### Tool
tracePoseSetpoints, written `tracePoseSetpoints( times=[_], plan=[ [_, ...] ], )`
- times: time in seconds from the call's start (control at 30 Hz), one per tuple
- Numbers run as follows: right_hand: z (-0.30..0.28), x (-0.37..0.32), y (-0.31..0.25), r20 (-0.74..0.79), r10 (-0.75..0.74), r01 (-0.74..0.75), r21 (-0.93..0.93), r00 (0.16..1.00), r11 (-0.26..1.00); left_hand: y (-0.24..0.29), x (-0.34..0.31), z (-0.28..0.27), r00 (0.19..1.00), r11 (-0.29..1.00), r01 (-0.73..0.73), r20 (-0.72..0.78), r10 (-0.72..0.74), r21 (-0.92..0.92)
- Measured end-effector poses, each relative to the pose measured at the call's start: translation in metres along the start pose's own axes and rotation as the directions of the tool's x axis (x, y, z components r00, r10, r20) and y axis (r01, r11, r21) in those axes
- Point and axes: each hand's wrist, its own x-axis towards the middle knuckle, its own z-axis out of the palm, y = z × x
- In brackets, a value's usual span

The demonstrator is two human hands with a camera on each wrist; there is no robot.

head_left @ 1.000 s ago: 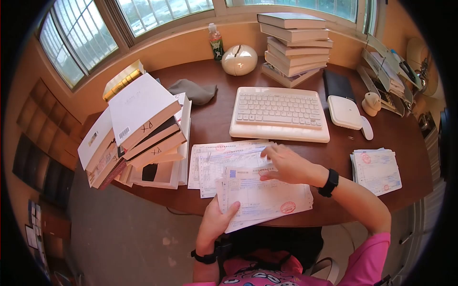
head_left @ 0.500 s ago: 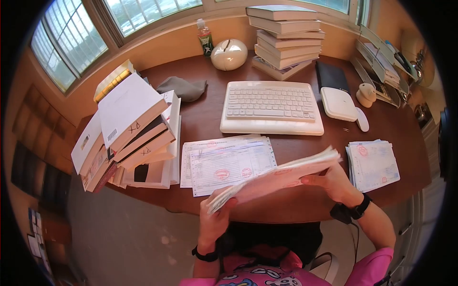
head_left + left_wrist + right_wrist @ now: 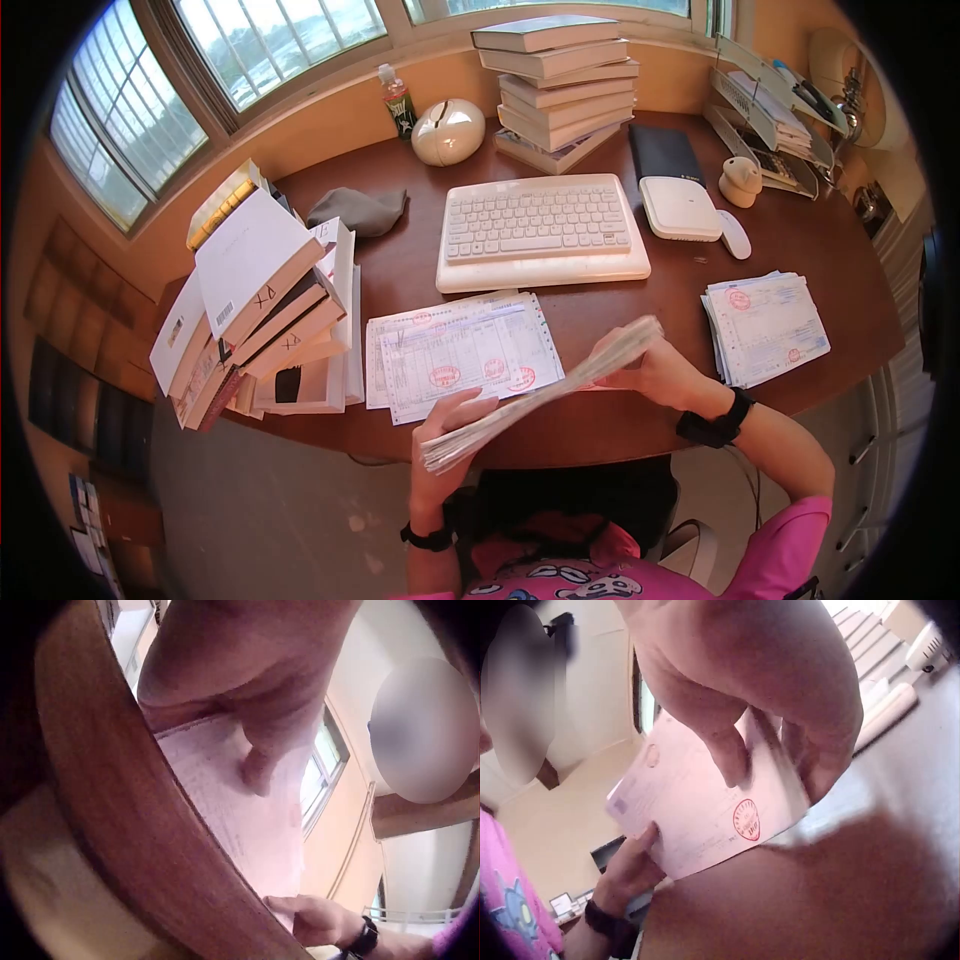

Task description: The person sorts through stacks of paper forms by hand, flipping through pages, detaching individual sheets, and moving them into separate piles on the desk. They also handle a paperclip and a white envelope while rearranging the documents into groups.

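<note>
A stack of printed sheets [image 3: 540,400] is held on edge above the desk's front edge, seen mostly from its side. The left hand [image 3: 440,450] grips its left end, and the right hand [image 3: 660,375] grips its right end. In the left wrist view the left thumb lies flat on the paper [image 3: 217,787]. The right wrist view shows the right thumb on the sheet's face [image 3: 697,810], near a red stamp, with fingers behind. Beyond the left hand, loose stamped forms [image 3: 470,345] lie overlapping on the desk.
Another pile of forms [image 3: 768,325] lies at the right. A white keyboard [image 3: 540,225] stands behind, with a white mouse [image 3: 735,234]. Leaning books [image 3: 255,260] crowd the left side; a tall book stack [image 3: 565,95] rises at the back.
The held stack was flat and facing up, with the right hand over its top edge; it is now tilted on edge between both hands. The head view has shifted.
</note>
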Motion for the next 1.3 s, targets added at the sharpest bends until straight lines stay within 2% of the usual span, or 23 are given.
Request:
tracePoseSetpoints(
  times=[0.03,0.1,0.13,0.23,0.3,0.33,0.37,0.43,0.47,0.5,0.6,0.67,0.7,0.77,0.8,0.87,0.9,0.97,1.0,1.07,1.17,1.23,1.3],
  plan=[
    [0.002,-0.001,0.0,-0.017,0.008,-0.009,-0.048,1.0,0.999,-0.006,-0.002,0.003,1.0,1.0,-0.003,0.001,0.003,0.001],
    [0.008,-0.005,-0.011,-0.035,0.014,-0.018,-0.096,0.999,0.995,-0.023,-0.008,0.013,0.959,0.998,0.062,-0.278,-0.052,0.027],
    [0.014,-0.009,-0.027,-0.067,-0.024,0.015,-0.123,0.997,0.992,-0.007,-0.004,0.024,0.92,0.999,0.043,-0.389,-0.05,-0.026],
    [0.024,-0.016,-0.034,-0.057,-0.04,0.031,-0.144,0.998,0.989,0.024,0.001,0.042,0.899,0.989,0.13,-0.412,-0.146,-0.066],
    [0.036,-0.021,-0.037,0.134,0.15,-0.164,0.099,0.98,0.982,0.023,0.002,0.05,0.892,0.997,0.079,-0.447,-0.073,-0.005],
    [0.041,-0.019,-0.023,0.2,0.096,-0.088,-0.049,0.975,0.995,0.023,0.002,0.05,0.938,0.993,0.092,-0.342,-0.06,0.079],
    [0.045,-0.023,-0.023,0.2,0.099,-0.091,-0.048,0.975,0.995,0.023,0.001,0.051,0.971,0.982,0.097,-0.232,-0.057,0.162],
    [0.054,-0.026,-0.027,0.079,-0.087,0.097,-0.139,0.993,0.985,0.017,0.0,0.05,0.979,0.968,0.125,-0.185,-0.085,0.219],
    [0.055,-0.026,-0.03,0.069,0.021,-0.01,-0.15,0.997,0.989,0.01,0.001,0.05,0.982,0.984,0.15,-0.131,-0.137,0.095],
    [0.057,-0.026,-0.028,0.073,0.021,-0.01,-0.149,0.997,0.989,0.006,0.001,0.05,0.981,0.983,0.18,-0.071,-0.182,-0.03],
    [0.061,-0.028,-0.025,0.04,0.158,-0.153,-0.102,0.987,0.983,0.002,-0.005,0.054,0.966,0.957,0.259,0.008,-0.26,-0.13],
    [0.061,-0.028,-0.036,0.063,0.319,-0.323,0.062,0.946,0.944,0.014,-0.004,0.059,0.965,0.953,0.262,0.022,-0.262,-0.153],
    [0.063,-0.03,-0.031,0.065,0.322,-0.326,0.062,0.945,0.943,0.021,-0.003,0.06,0.965,0.95,0.26,0.035,-0.258,-0.174],
    [0.068,-0.034,-0.018,0.054,0.211,-0.215,0.383,0.976,0.898,0.028,-0.001,0.058,0.956,0.935,0.292,0.074,-0.283,-0.203],
    [0.067,-0.034,-0.024,0.055,0.212,-0.217,0.383,0.976,0.898,0.029,-0.001,0.057,0.946,0.919,0.321,0.114,-0.302,-0.228],
    [0.064,-0.037,-0.041,0.205,0.425,-0.441,0.68,0.882,0.586,0.026,0.0,0.056,0.934,0.893,0.355,0.148,-0.325,-0.278],
    [0.063,-0.038,-0.034,0.204,0.427,-0.441,0.68,0.881,0.585,0.025,0.001,0.056,0.921,0.863,0.387,0.184,-0.344,-0.325],
    [0.058,-0.045,-0.012,0.251,0.192,-0.31,0.855,0.949,0.415,0.028,0.001,0.053,0.916,0.87,0.397,0.189,-0.354,-0.294],
    [0.054,-0.048,-0.011,0.25,0.196,-0.311,0.856,0.948,0.413,0.029,0.0,0.05,0.911,0.876,0.405,0.191,-0.364,-0.263],
    [0.043,-0.052,-0.012,0.269,0.262,-0.341,0.896,0.927,0.286,0.026,-0.001,0.045,0.921,0.877,0.39,0.143,-0.364,-0.282],
    [0.029,-0.06,-0.006,0.206,0.25,-0.276,0.917,0.946,0.288,0.011,-0.003,0.031,0.931,0.867,0.364,0.102,-0.351,-0.341],
    [0.021,-0.065,-0.012,0.185,0.261,-0.267,0.906,0.947,0.327,0.005,-0.003,0.024,0.911,0.727,0.39,0.123,-0.394,-0.565],
    [0.018,-0.069,-0.019,0.127,0.237,-0.238,0.812,0.963,0.533,0.004,-0.002,0.018,0.897,0.658,0.418,0.17,-0.408,-0.626]
  ],
)
